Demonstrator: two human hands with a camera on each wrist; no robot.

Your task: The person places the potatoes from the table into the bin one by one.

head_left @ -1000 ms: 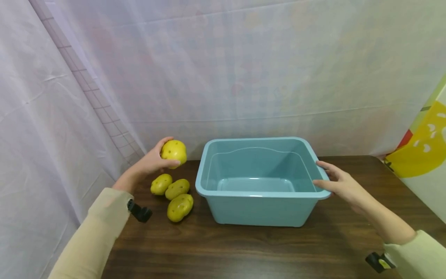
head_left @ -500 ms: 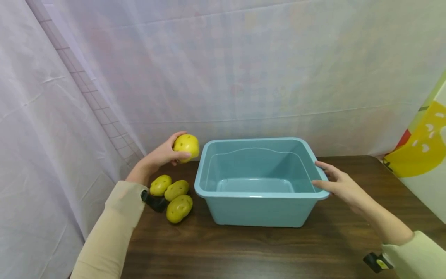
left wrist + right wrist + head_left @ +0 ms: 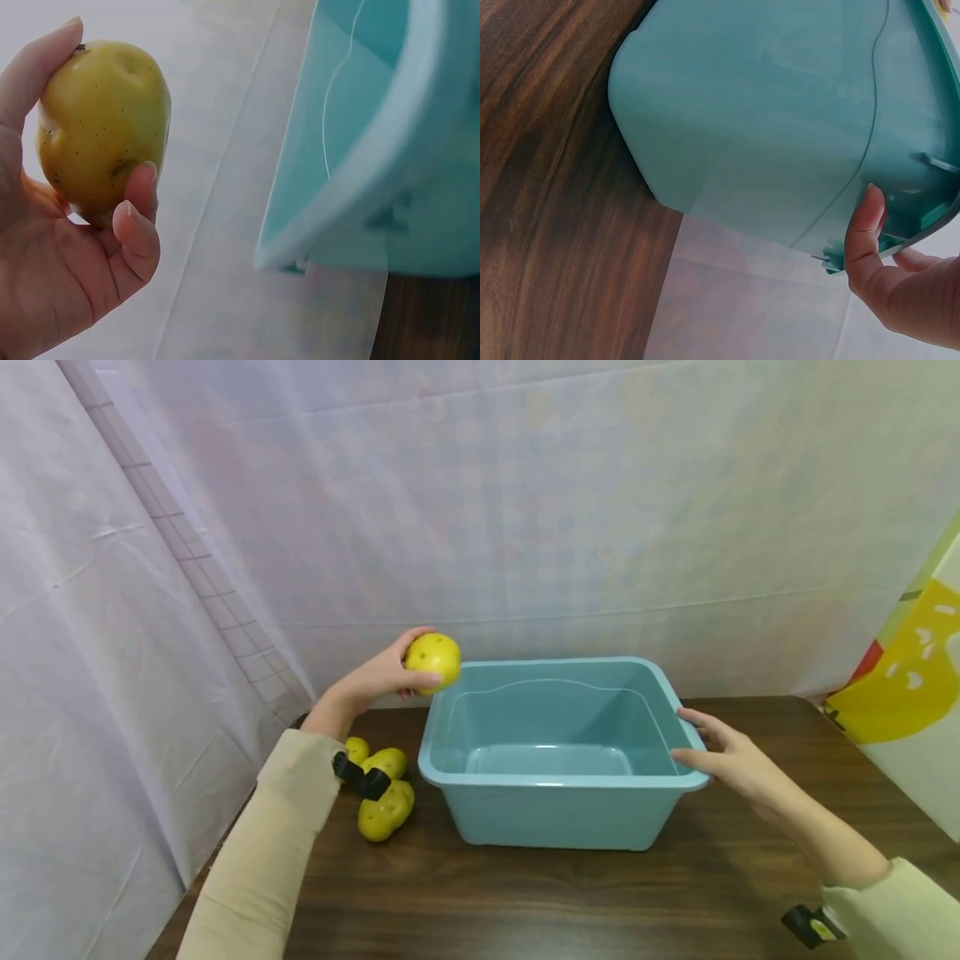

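My left hand (image 3: 378, 679) holds a yellow potato (image 3: 437, 658) in the air at the left rim of a light blue plastic tub (image 3: 558, 814). In the left wrist view, the fingers and thumb wrap the dimpled potato (image 3: 105, 124), with the tub's rim (image 3: 352, 176) off to the right. My right hand (image 3: 738, 764) grips the tub's right rim; the right wrist view has its fingers (image 3: 866, 225) hooked at the rim's underside. No potatoes are visible inside the tub. Three more potatoes (image 3: 386, 810) lie on the table left of the tub, partly hidden by my left wrist.
The tub stands on a dark wooden table (image 3: 570, 902). A pale curtain (image 3: 562, 527) hangs right behind it, and another white curtain (image 3: 97, 652) is at the left. A yellow printed panel (image 3: 907, 668) is at the far right.
My left hand has carried the potato right and upward, from above the other potatoes to the tub's left rim. The right hand and the tub stay in place.
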